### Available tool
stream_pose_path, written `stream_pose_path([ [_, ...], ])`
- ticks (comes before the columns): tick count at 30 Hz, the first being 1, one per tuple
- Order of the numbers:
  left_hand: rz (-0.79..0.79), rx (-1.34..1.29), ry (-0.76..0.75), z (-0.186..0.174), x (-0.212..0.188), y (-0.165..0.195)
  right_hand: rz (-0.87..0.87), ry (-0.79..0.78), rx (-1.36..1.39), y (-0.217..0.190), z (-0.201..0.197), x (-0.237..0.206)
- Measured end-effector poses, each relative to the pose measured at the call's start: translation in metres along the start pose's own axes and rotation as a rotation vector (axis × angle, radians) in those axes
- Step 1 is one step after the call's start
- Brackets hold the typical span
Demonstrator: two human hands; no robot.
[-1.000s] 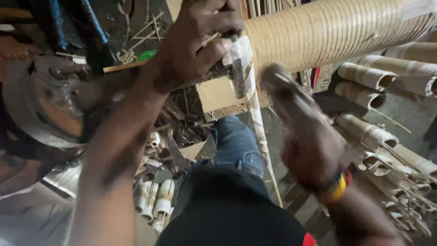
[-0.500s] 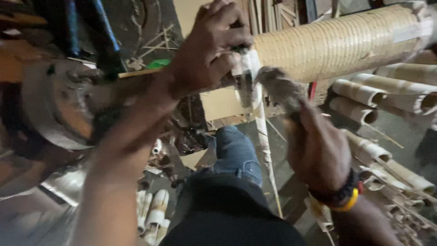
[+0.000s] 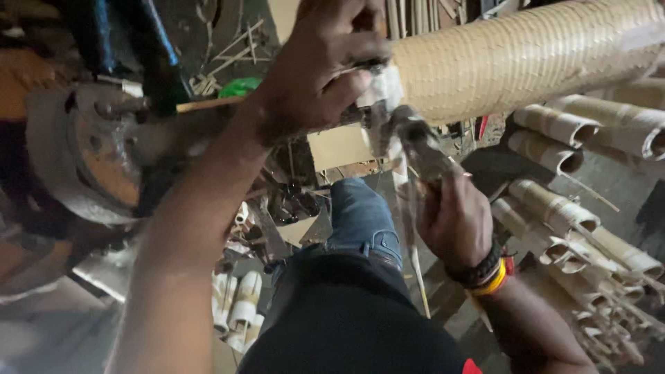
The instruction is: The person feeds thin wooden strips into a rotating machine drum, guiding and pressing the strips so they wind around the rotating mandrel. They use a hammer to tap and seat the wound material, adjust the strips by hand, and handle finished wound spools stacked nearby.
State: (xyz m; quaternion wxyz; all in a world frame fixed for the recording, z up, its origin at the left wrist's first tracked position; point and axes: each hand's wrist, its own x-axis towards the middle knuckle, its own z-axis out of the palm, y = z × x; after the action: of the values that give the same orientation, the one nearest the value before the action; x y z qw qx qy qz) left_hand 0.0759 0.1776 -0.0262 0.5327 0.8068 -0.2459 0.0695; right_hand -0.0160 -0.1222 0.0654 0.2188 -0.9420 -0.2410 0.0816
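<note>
A long woven cane cylinder [image 3: 526, 59] lies across the top, its weave looking complete. The left hand [image 3: 322, 73] clamps its near end; the right hand [image 3: 454, 218] closes on a loose pale strip [image 3: 409, 228] hanging there, still unfinished.

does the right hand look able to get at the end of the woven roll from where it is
Probably yes: the right hand sits just below the woven roll, nothing between; the left hand already grips that end.
</note>
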Motion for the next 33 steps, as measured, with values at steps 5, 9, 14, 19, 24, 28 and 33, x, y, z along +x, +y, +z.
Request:
stream_pose_path([
  [5, 0.058, 0.131, -0.035, -0.003, 0.001, -0.001, -0.027, 0.372, 0.146, 0.063, 0.044, -0.053],
  [9, -0.004, 0.164, -0.063, -0.001, 0.0, -0.003, 0.28, 0.467, -0.06, 0.108, 0.112, -0.074],
  [14, -0.118, 0.201, -0.098, 0.011, 0.012, 0.014, 0.607, 0.037, -0.185, 0.179, 0.212, -0.085],
  [19, -0.309, 0.431, -0.14, 0.029, 0.014, 0.053, 0.617, -0.095, -0.185, 0.198, 0.264, -0.069],
  [24, -0.38, 0.461, -0.141, 0.039, 0.013, 0.056, 0.731, -0.031, 0.002, 0.17, 0.253, -0.039],
  [28, -0.401, 0.452, -0.159, 0.045, 0.01, 0.049, 0.651, 0.231, 1.292, 0.108, 0.178, -0.026],
  [33, -0.368, 0.38, -0.098, 0.051, 0.007, 0.048, 0.56, -0.246, 1.89, 0.059, 0.091, 0.009],
])
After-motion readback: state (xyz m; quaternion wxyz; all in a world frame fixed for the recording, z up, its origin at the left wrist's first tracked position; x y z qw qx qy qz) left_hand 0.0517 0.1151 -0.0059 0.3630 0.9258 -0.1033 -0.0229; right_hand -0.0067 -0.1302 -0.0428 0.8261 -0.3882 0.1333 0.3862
